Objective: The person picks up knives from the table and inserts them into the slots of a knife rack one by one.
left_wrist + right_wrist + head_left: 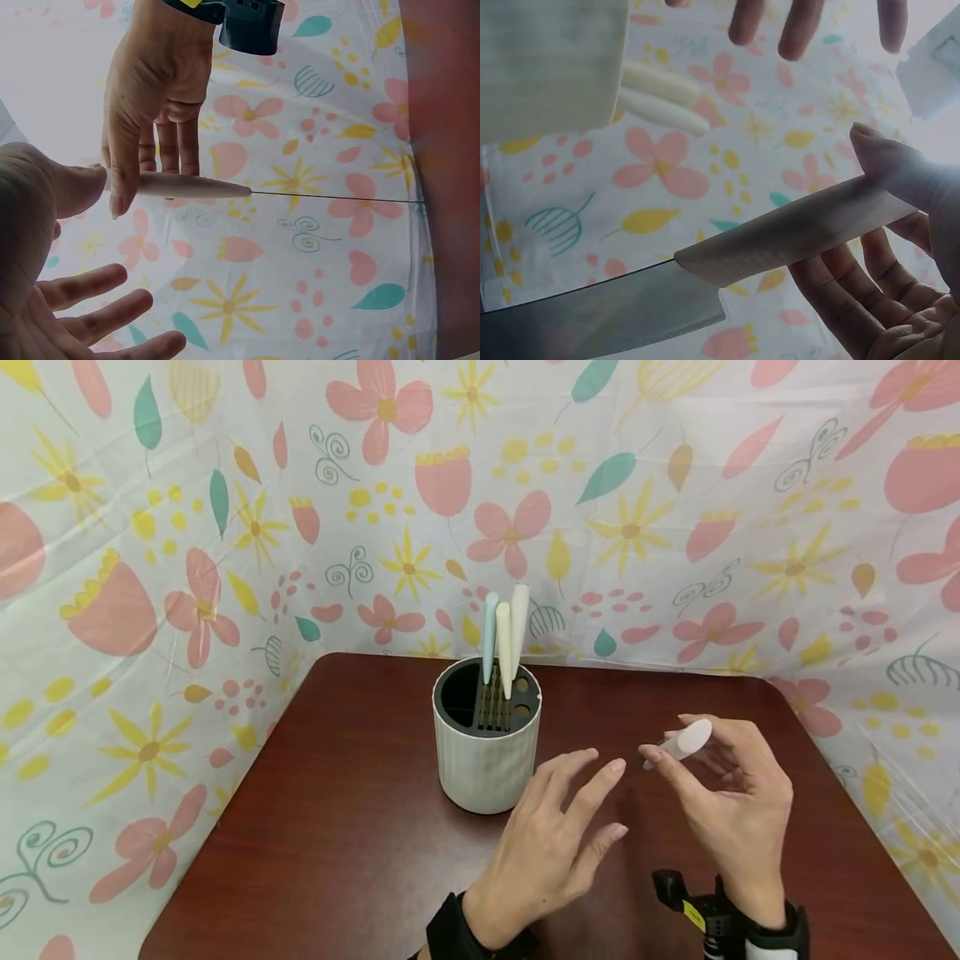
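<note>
My right hand [738, 802] pinches a kitchen knife by its pale handle [688, 739], thumb on one side and fingers on the other. The handle's butt end faces up toward the head camera. Its broad steel blade [615, 307] shows in the right wrist view, while the left wrist view catches the blade [337, 196] edge-on as a thin line. My left hand [551, 835] is open, fingers spread, left of the knife and holding nothing. Beside its fingertips stands a white ribbed knife holder [486, 772] with a black slotted top.
A light blue handle [490, 635], a cream handle [504, 647] and a white handle [520, 627] rise from the holder. Everything stands on a dark reddish-brown table [337, 827]. A flower-patterned cloth [300, 577] hangs behind the table and along its sides.
</note>
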A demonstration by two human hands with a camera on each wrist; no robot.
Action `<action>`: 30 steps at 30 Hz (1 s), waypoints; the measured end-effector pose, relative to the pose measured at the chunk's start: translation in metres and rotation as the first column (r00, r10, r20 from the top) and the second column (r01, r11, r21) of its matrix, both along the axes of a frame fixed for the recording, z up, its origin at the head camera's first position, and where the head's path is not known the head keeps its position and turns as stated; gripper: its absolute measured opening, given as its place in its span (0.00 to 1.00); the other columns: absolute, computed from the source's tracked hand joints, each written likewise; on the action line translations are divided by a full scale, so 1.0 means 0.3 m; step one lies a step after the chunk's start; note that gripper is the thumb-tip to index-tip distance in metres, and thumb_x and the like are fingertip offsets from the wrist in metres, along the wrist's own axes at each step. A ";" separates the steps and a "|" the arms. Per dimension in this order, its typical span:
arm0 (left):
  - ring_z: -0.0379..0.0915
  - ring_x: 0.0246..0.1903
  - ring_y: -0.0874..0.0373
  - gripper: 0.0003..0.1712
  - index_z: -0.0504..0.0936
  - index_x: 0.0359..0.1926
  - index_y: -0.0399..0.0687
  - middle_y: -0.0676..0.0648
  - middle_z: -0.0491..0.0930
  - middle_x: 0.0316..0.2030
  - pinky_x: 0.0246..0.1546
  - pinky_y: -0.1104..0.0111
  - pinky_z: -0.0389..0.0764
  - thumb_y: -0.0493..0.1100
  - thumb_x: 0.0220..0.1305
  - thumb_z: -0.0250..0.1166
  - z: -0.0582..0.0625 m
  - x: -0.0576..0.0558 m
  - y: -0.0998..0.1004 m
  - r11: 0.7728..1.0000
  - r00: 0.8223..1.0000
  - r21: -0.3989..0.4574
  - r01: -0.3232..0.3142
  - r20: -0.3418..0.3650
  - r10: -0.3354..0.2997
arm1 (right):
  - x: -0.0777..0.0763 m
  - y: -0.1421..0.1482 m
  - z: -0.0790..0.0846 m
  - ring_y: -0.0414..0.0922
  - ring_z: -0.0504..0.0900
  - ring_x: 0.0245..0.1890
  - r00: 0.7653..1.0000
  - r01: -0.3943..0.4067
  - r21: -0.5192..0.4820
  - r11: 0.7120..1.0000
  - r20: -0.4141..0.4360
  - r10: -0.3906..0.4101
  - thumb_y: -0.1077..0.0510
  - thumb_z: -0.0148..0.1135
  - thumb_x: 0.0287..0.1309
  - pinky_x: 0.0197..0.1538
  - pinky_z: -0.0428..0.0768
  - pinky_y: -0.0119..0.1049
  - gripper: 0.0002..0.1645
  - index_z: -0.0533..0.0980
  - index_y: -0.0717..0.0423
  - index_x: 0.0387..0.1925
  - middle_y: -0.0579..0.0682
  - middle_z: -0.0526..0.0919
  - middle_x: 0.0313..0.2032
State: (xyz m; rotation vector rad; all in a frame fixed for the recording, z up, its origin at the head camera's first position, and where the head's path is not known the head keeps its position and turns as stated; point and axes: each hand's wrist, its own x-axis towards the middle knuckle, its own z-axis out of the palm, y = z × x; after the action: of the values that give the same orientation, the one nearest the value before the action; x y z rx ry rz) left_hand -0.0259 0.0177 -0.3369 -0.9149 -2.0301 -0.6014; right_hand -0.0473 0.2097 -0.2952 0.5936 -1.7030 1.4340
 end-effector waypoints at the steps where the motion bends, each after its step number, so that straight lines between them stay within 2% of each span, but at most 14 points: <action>1: 0.72 0.64 0.51 0.38 0.66 0.73 0.46 0.41 0.72 0.65 0.66 0.64 0.74 0.50 0.67 0.69 0.006 -0.002 -0.001 1.000 1.000 0.004 0.003 -0.006 -0.003 | -0.001 -0.004 0.004 0.37 0.89 0.38 1.000 0.002 0.007 1.000 -0.002 -0.002 0.82 0.74 0.39 0.44 0.84 0.22 0.28 0.76 0.83 0.46 0.58 0.83 0.38; 6: 0.71 0.65 0.50 0.38 0.66 0.73 0.46 0.40 0.71 0.65 0.69 0.63 0.72 0.49 0.66 0.69 0.031 -0.004 -0.010 1.000 1.000 0.022 0.018 -0.016 -0.018 | -0.001 -0.027 0.012 0.36 0.87 0.37 1.000 0.001 0.045 0.999 -0.005 -0.001 0.80 0.76 0.39 0.43 0.82 0.20 0.27 0.78 0.81 0.46 0.55 0.83 0.38; 11: 0.71 0.65 0.49 0.36 0.67 0.71 0.44 0.39 0.72 0.65 0.69 0.64 0.73 0.48 0.68 0.68 0.049 -0.008 -0.016 0.998 0.998 0.054 0.035 -0.060 -0.031 | 0.013 -0.061 0.027 0.34 0.85 0.39 1.000 -0.014 0.097 0.995 -0.009 0.015 0.76 0.77 0.42 0.46 0.81 0.20 0.25 0.79 0.79 0.46 0.50 0.82 0.39; 20: 0.71 0.65 0.48 0.38 0.66 0.71 0.42 0.37 0.72 0.65 0.68 0.63 0.74 0.46 0.64 0.71 0.073 -0.011 -0.026 0.995 0.996 0.087 0.050 -0.082 -0.043 | 0.026 -0.119 0.058 0.36 0.82 0.44 0.991 -0.110 0.117 0.987 -0.066 0.118 0.64 0.78 0.50 0.50 0.80 0.20 0.22 0.82 0.74 0.44 0.59 0.83 0.41; 24: 0.71 0.65 0.47 0.37 0.67 0.71 0.43 0.37 0.71 0.65 0.67 0.62 0.75 0.45 0.64 0.70 0.076 -0.007 -0.031 0.994 0.997 0.095 0.048 -0.072 -0.041 | 0.030 -0.136 0.063 0.37 0.82 0.45 0.985 -0.141 0.130 0.981 -0.079 0.152 0.61 0.78 0.52 0.52 0.80 0.22 0.23 0.81 0.76 0.44 0.55 0.83 0.42; 30: 0.70 0.66 0.47 0.36 0.68 0.71 0.46 0.37 0.71 0.66 0.67 0.62 0.75 0.42 0.64 0.69 0.072 0.001 -0.037 0.994 0.997 0.094 0.054 -0.064 -0.049 | 0.034 -0.153 0.062 0.36 0.82 0.42 0.977 -0.167 0.144 0.975 -0.109 0.183 0.61 0.76 0.54 0.50 0.79 0.21 0.22 0.81 0.77 0.43 0.53 0.83 0.41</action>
State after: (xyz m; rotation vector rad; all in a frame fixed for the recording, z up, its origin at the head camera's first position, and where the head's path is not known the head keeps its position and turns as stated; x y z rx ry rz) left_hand -0.0256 0.0066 -0.3152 -0.9202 -1.9109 -0.6842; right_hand -0.0371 0.1637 -0.2766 0.9071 -1.6935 1.3805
